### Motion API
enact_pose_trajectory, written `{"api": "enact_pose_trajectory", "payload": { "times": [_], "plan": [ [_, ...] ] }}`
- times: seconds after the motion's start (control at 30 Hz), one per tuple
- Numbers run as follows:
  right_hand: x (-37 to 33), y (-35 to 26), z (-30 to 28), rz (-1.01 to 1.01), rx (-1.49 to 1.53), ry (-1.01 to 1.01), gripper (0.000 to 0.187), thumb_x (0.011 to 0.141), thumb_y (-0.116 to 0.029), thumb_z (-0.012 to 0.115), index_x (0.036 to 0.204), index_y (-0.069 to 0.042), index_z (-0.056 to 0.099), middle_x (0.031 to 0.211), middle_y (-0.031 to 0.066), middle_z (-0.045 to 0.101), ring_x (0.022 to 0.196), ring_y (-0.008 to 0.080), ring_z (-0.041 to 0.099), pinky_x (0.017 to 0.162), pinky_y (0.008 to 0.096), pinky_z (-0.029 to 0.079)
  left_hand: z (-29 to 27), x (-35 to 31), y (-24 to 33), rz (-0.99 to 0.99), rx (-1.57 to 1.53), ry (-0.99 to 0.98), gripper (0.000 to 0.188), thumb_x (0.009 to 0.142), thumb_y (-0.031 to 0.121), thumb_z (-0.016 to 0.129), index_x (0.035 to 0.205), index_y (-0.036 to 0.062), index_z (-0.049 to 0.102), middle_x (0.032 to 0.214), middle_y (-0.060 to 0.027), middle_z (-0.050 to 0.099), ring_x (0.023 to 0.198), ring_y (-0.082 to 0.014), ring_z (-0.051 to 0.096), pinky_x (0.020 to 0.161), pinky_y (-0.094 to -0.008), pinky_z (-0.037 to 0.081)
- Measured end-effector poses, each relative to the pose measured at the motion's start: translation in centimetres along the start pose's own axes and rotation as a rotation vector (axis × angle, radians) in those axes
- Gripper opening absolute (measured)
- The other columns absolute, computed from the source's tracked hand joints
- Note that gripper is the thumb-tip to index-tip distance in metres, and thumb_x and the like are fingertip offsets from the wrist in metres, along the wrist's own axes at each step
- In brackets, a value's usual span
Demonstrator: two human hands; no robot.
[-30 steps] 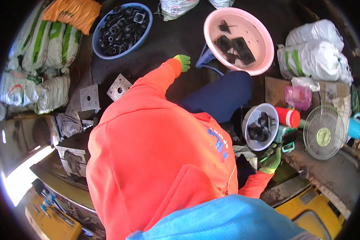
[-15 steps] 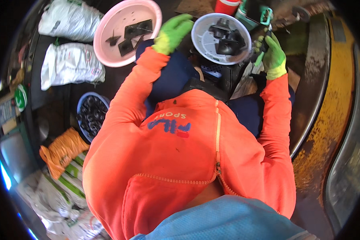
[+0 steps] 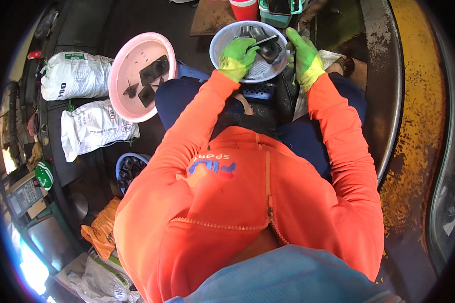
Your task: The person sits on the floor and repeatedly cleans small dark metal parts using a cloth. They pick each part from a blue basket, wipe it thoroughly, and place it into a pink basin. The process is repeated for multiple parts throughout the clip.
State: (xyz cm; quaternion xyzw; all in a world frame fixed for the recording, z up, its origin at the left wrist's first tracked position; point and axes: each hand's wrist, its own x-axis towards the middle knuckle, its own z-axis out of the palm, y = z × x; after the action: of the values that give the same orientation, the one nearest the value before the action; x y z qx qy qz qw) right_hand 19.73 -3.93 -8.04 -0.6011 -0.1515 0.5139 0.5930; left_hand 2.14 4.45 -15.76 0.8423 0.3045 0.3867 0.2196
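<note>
Half a second ago your left hand [image 3: 237, 56] was up in the air, between the pink tub and the pale mesh basket [image 3: 260, 69]. Now it has come down over the left side of that basket, and its fingers look pinched together on a flat-edged black part [image 3: 266, 40]. That part is just above the basket, near its middle, with its thin edge leaning up to the right. Your right hand [image 3: 306, 56] was a bit off to the right, and now it is close beside the basket's right rim. Its thumb points up, but I cannot tell if its fingers are together or apart, or if they hold anything. So both your hands have met at the basket, and the work seems to be there now, with one part in your grip. More dark, rounded parts [image 3: 271, 52] sit in the basket under the one you pinch. The pink tub [image 3: 124, 70] stands well to the left of the basket, with black square-plated pieces [image 3: 155, 69] in it, and no hand is near them. The red jug [image 3: 245, 10] stands just past the basket's far rim.
</note>
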Motion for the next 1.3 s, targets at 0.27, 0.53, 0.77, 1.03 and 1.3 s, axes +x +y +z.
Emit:
{"api": "enact_pose_trajectory", "payload": {
  "times": [0.27,0.53,0.77,1.03,1.3],
  "plan": [
    [-1.8,-1.6,0.5,-0.026,0.16,-0.291,0.022,0.088,-0.02,0.061,0.107,-0.009,0.061,0.084,-0.0016,0.058,0.05,0.0057,0.039,0.049,0.022,0.034,-6.7,2.1,7.0,0.592,-0.153,0.009,0.039,0.063,0.014,0.083,0.096,0.002,0.065,0.083,-0.0096,0.064,0.074,-0.0273,0.062,0.065,-0.037,0.048],
    [-2.4,-1.5,-0.1,0.002,0.278,-0.609,0.026,0.089,-0.018,0.059,0.109,-0.003,0.063,0.086,0.0026,0.065,0.062,0.0084,0.06,0.05,0.0202,0.043,-9.6,5.4,9.8,0.475,-0.154,-0.241,0.066,0.064,0.02,0.087,0.121,0.0012,0.058,0.127,-0.0148,0.058,0.115,-0.025,0.055,0.096,-0.039,0.045],
    [-2.0,0.1,0.7,-0.257,-0.17,-0.404,0.038,0.096,-0.025,0.05,0.129,-0.005,0.052,0.109,0.0048,0.064,0.091,0.0154,0.063,0.078,0.0283,0.051,-8.3,4.5,11.3,-0.111,-0.475,0.017,0.046,0.067,0.012,0.084,0.107,0.0014,0.064,0.104,-0.0076,0.065,0.093,-0.0144,0.061,0.084,-0.0291,0.05],
    [-2.0,2.8,3.0,-0.994,-0.283,-0.294,0.044,0.084,-0.012,0.067,0.125,-0.003,0.053,0.117,0.0112,0.062,0.106,0.0235,0.061,0.089,0.0341,0.049,-6.7,3.7,13.3,-0.294,-0.614,0.125,0.046,0.069,0.011,0.084,0.109,0.0016,0.063,0.099,-0.0054,0.065,0.09,-0.0124,0.061,0.08,-0.0277,0.05],
    [-3.7,0.4,4.2,-1.173,-0.462,-0.178,0.035,0.077,-0.018,0.074,0.108,-0.006,0.062,0.099,0.0123,0.065,0.09,0.0282,0.065,0.078,0.0353,0.052,-6.2,3.6,14.7,-0.202,-0.505,0.272,0.043,0.068,0.01,0.083,0.105,0.0023,0.063,0.099,-0.0051,0.065,0.089,-0.0127,0.061,0.08,-0.0283,0.05]
  ]
}}
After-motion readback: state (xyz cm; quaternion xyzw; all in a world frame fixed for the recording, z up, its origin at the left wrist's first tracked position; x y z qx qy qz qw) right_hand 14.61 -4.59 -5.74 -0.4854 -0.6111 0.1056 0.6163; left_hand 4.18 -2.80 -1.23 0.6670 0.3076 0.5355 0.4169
